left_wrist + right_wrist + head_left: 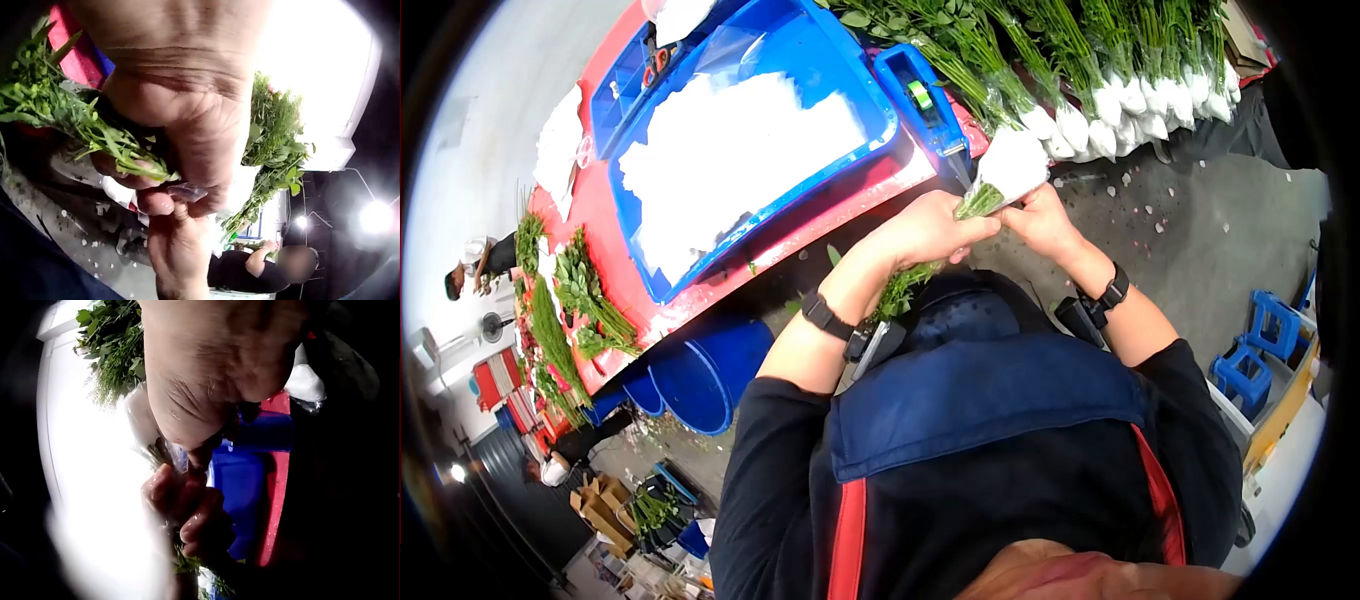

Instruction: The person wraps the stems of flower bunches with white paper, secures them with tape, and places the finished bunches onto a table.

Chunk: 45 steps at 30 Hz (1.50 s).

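My left hand (930, 230) grips a bunch of green stems (980, 200), with its leafy part (94, 131) trailing back past the wrist. White wrapping (1012, 162) with clear plastic over it covers the cut end of the bunch, pointing away from me. Close against the left fingers, my right hand (1045, 225) pinches clear plastic (187, 192) at the stems, just below the white part. The two hands nearly meet in the right wrist view, where the plastic-wrapped end (142, 415) shows beside the right palm.
A blue tub (800, 50) of white sheets stands on the red table (600, 215). Beside it is a blue tape dispenser (920, 95). Several wrapped bunches (1120, 100) lie at the back right. Loose greenery (585, 290) is at left; blue barrels (700, 380) stand below.
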Available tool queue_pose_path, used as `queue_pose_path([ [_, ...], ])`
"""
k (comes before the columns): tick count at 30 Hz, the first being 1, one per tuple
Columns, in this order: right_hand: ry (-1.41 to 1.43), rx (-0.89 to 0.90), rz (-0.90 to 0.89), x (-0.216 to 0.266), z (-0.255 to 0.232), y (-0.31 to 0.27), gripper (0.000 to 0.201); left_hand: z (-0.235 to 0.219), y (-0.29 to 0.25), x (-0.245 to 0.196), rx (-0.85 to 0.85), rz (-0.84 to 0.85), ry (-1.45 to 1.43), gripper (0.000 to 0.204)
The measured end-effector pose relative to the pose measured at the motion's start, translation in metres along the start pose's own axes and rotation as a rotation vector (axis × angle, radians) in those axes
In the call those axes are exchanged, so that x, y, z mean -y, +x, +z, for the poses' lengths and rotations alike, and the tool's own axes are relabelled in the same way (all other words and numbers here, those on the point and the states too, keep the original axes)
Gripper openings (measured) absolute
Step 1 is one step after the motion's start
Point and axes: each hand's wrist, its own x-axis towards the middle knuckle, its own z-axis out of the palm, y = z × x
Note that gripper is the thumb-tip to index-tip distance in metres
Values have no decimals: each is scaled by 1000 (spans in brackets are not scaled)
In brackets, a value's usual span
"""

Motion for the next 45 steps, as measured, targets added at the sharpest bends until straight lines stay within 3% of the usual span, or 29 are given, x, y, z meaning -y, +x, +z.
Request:
queue_pose_path([
  [3,-187,-98,-244,-2,-7,32,41,7,-12,-6,-221,48,160,30],
  [5,-802,-104,-686,35,-2,58,40,14,-23,-17,-192,48,162,28],
  [6,-883,-33,-826,31,-7,69,35,17,-25,-15,-210,70,187,28],
  [7,-976,74,-836,23,-12,73,28,20,-27,-12,-230,93,213,28],
  [9,-1101,151,-709,14,-16,57,32,18,-35,-15,-331,78,289,33],
  [10,-850,68,-566,-11,-16,44,36,15,-38,-13,-379,72,290,33],
  [12,-735,-65,-512,-7,-1,30,44,9,-33,2,-507,93,335,32],
  [13,-950,-100,-588,-5,1,31,39,4,-30,6,-519,25,413,33],
  [15,-696,-7,-308,-4,13,43,23,0,-23,25,-654,7,557,33],
  [17,-609,200,-376,-49,20,40,12,-8,-29,33,-758,29,630,35],
  [19,-289,401,-86,-1,45,27,14,-14,-46,16,-867,-108,746,34],
  [21,68,437,220,52,67,29,17,-11,-45,33,-839,-208,844,28],
  [23,199,410,462,65,75,42,18,-3,-42,58,-808,-138,956,15],
  [25,328,364,593,81,83,49,17,-5,-53,61,-821,-25,922,20],
  [28,361,479,541,98,89,62,22,0,-70,54,-826,126,802,24],
  [31,123,601,532,116,84,88,27,10,-81,34,-566,-190,905,28],
  [32,59,670,578,113,79,98,39,11,-87,31,-511,-160,881,31],
  [33,-16,781,516,92,71,111,47,9,-93,29,-479,-145,776,32],
  [35,-112,810,352,81,59,108,46,1,-103,23,-420,-119,563,33],
  [37,-425,921,95,58,47,108,29,-6,-111,20,-415,-103,260,29],
  [39,-688,828,-149,14,42,108,25,-9,-113,22,-447,-46,139,27],
  [41,-586,622,-426,5,44,87,20,-9,-113,22,-496,46,117,26],
  [43,-177,425,-86,8,61,59,17,-8,-109,30,-551,-9,76,23],
  [44,-205,431,75,-4,64,55,17,-10,-110,30,-590,-44,106,24],
  [45,-422,467,12,24,67,45,17,-14,-109,29,-627,-73,144,25],
])
